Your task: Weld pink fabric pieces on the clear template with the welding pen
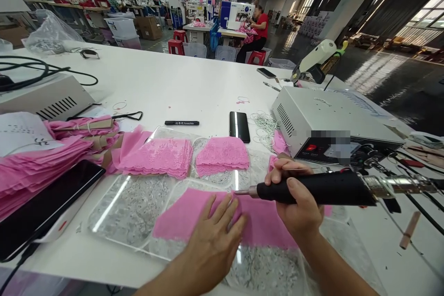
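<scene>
My left hand point(217, 236) lies flat with its fingers spread, pressing on a piece of pink fabric point(180, 215). In my right hand point(301, 203) is a black handheld ultrasonic welder point(322, 187), its fingers wrapped round the barrel. The welder's pointed metal tip is at the fabric's upper edge, just beyond my left fingertips; whether it touches cannot be made out. Under the fabric is a clear plastic mat point(133, 208) with a grey speckled pattern. Behind it rest two stacks of pink lace pieces, a larger lace stack point(157, 157) and a smaller lace stack point(222, 153).
A grey generator box point(333, 115) with cables stands at the right. Bundled pink fabric point(41, 162) and a large black phone point(48, 208) lie at the left. A black marker point(182, 123), a smaller phone point(239, 126) and tangled thread point(264, 127) lie behind the stacks.
</scene>
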`<move>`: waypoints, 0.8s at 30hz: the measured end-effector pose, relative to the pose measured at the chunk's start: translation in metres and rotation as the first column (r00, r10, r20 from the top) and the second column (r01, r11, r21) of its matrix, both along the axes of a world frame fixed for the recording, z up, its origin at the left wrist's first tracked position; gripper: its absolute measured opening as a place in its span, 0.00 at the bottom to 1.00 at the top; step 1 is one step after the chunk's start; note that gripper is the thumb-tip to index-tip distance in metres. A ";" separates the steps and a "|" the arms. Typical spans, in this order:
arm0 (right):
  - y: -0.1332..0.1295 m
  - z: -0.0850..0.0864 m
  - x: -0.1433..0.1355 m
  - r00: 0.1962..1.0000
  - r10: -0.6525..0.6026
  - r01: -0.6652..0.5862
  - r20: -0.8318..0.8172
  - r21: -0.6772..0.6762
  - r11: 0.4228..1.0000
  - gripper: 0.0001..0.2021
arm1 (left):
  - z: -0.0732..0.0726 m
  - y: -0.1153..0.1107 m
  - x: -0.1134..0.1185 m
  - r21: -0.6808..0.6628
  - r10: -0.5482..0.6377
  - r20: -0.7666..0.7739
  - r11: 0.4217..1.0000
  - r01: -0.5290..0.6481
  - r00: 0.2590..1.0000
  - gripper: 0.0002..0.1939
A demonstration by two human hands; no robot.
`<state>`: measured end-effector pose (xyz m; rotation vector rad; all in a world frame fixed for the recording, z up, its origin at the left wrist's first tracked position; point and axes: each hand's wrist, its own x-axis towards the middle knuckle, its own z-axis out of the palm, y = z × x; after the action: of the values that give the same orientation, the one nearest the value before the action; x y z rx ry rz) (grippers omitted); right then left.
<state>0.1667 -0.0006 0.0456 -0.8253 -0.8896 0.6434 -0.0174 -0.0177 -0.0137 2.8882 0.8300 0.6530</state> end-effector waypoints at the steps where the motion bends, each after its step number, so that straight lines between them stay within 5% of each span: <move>1: 0.000 0.000 0.000 1.000 -0.003 0.003 -0.001 0.003 1.000 0.05 | 0.000 0.000 0.000 -0.003 0.002 0.001 1.000 -0.002 1.000 0.19; 24: 0.004 -0.001 -0.005 0.999 0.011 -0.014 0.037 0.060 0.998 0.02 | 0.002 0.003 0.002 0.039 0.021 0.086 0.999 -0.025 0.996 0.17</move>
<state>0.1614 0.0033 0.0441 -0.7799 -0.9434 0.6112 -0.0152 -0.0151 -0.0112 2.8669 0.8499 0.7988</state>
